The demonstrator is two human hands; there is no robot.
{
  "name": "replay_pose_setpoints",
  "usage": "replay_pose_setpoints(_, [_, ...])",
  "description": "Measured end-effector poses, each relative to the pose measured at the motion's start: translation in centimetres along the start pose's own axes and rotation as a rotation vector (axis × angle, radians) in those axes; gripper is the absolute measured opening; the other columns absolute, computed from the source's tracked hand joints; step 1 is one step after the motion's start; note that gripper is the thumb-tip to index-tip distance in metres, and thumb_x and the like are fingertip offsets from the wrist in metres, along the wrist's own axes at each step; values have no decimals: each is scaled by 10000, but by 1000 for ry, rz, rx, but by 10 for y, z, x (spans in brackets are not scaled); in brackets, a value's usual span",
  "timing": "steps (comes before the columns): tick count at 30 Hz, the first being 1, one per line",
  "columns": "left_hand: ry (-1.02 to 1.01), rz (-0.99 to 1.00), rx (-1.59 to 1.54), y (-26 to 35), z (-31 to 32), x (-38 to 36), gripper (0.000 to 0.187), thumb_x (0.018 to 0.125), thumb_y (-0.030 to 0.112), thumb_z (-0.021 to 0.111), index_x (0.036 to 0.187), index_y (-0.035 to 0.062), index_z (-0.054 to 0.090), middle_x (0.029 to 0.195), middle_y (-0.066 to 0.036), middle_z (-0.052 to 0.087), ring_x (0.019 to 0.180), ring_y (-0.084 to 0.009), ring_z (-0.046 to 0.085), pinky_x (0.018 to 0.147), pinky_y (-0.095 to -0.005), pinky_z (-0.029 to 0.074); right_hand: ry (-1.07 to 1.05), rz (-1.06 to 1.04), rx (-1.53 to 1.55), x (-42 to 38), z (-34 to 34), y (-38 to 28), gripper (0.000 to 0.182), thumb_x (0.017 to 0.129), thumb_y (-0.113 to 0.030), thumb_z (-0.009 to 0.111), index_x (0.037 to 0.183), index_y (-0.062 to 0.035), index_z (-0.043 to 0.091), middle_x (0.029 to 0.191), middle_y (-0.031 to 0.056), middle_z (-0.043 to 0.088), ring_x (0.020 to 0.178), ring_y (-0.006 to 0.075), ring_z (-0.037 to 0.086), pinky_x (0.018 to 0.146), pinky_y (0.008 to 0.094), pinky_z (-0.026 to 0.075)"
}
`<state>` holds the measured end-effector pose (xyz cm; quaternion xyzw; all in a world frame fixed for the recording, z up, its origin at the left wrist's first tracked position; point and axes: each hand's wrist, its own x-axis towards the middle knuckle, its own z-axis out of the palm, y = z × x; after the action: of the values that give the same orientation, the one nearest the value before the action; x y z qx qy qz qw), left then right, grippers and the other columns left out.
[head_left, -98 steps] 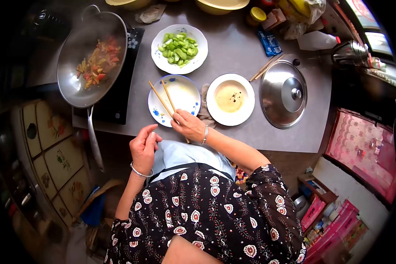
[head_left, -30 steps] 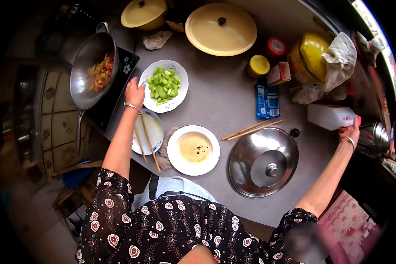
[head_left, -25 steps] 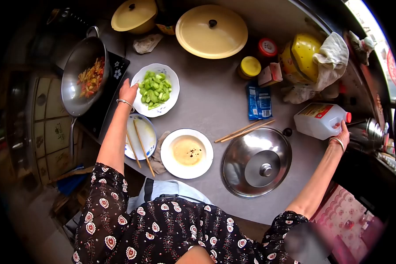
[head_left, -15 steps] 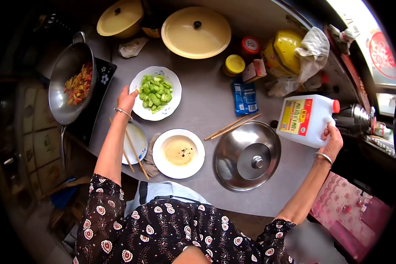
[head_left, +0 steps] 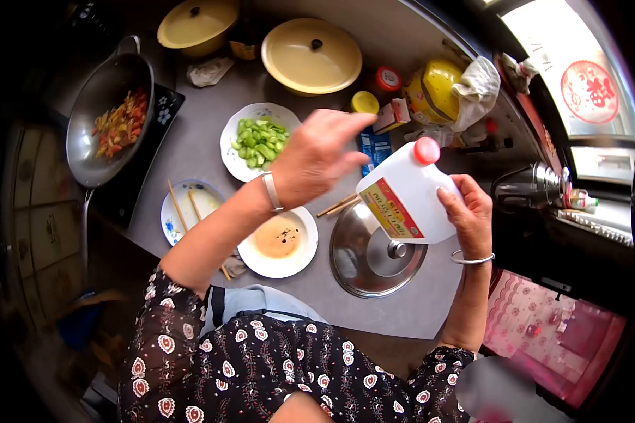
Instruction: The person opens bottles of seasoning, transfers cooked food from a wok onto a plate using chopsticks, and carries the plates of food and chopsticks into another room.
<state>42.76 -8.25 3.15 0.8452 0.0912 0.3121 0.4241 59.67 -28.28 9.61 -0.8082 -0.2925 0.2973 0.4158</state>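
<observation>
My right hand (head_left: 473, 215) grips the handle of a white plastic jug (head_left: 413, 187), which is tilted above the counter. A yellow and red label (head_left: 391, 211) faces up on the jug, and its red cap (head_left: 427, 149) is on. My left hand (head_left: 321, 155), slightly blurred, is in the air left of the jug with fingers stretched out, not touching the cap. Behind that hand stands a white bowl of chopped green vegetable (head_left: 259, 143). Below it sits a white bowl (head_left: 279, 243) of pale brown liquid with dark specks. A metal lid (head_left: 360, 264) lies under the jug.
At left, a wok (head_left: 109, 116) with red and yellow food rests on a black cooktop (head_left: 164, 116). A plate with chopsticks (head_left: 183, 211) lies near the front edge. Yellow lidded pots (head_left: 310, 56), jars (head_left: 365, 103) and a blue packet (head_left: 375, 148) line the back.
My left hand has left the bowl of green vegetable and moved right, toward the jug. My right hand has brought the jug left and tilted it, its cap now pointing up.
</observation>
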Motion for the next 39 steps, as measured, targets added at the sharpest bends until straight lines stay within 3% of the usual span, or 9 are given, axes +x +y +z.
replay_pose_setpoints(3, [-132, 80, -23, 6, 10, 10, 618, 707, 157, 699, 1262, 60, 445, 1041, -146, 542, 943, -303, 500, 838, -374, 426, -145, 19, 0, -2, 24, -12, 176, 809, -128, 652, 890, 18, 598, 711, -23, 571, 635, 38, 497, 584, 182, 417])
replay_pose_setpoints(9, [-298, 197, 104, 0, -4, -12, 306, 725, 177, 670, 959, 26, 543, 835, -122, 497, 821, -287, 495, 698, -361, 453, -332, -42, -135, -6, 54, -17, 210, 800, -149, 664, 896, 21, 588, 689, 52, 612, 639, 69, 543, 586, 228, 453])
replay_pose_setpoints(13, [-131, 101, 276, 7, -5, -26, 229, 711, 211, 666, 749, 45, 512, 761, -100, 465, 749, -256, 498, 594, -331, 455, -344, -85, -196, -3, 69, -15, 228, 790, -169, 670, 895, 10, 577, 650, 91, 592, 596, 93, 539, 560, 256, 450])
replay_pose_setpoints(20, [158, -49, 413, -9, -4, -29, 145, 762, 129, 567, 667, 43, 499, 663, -84, 468, 628, -254, 509, 542, -357, 448, -321, -176, -369, 0, 93, -20, 235, 774, -195, 677, 886, -18, 568, 589, 158, 551, 511, 212, 551, 519, 306, 443])
replay_pose_setpoints(21, [228, 20, 333, -4, -27, -21, 143, 794, 98, 513, 666, 34, 524, 646, -99, 513, 590, -238, 531, 528, -328, 452, -337, -177, -408, 2, 93, -19, 249, 774, -208, 676, 883, -15, 562, 570, 151, 543, 500, 235, 547, 511, 317, 437])
replay_pose_setpoints(25, [78, -695, -794, -29, -56, -38, 235, 886, 137, 389, 914, 19, 591, 772, -64, 607, 623, -125, 576, 505, -213, 468, -345, -156, -398, 11, 100, -19, 252, 771, -210, 678, 875, -13, 561, 547, 147, 521, 482, 227, 529, 494, 320, 421])
replay_pose_setpoints(30, [122, -795, -1653, -62, -22, -98, 343, 926, 278, 359, 830, 4, 540, 835, -124, 589, 750, -221, 606, 616, -298, 512, -400, -102, -403, 20, 106, -17, 245, 771, -198, 678, 873, -9, 561, 526, 133, 494, 469, 189, 492, 490, 308, 410])
replay_pose_setpoints(36, [241, -900, -1321, -80, -4, -99, 267, 906, 262, 435, 765, 52, 519, 724, -48, 554, 563, -122, 531, 507, -238, 431, -373, -90, -371, 23, 117, -6, 241, 772, -180, 679, 857, 3, 548, 524, 123, 487, 461, 150, 455, 480, 295, 390])
replay_pose_setpoints(39, [210, -995, -1080, -93, -6, -110, 197, 877, 232, 502, 890, 40, 545, 850, -59, 583, 717, -122, 559, 627, -245, 455, -380, -103, -393, 26, 114, -4, 237, 778, -180, 673, 849, 4, 543, 522, 122, 474, 459, 151, 428, 478, 298, 385])
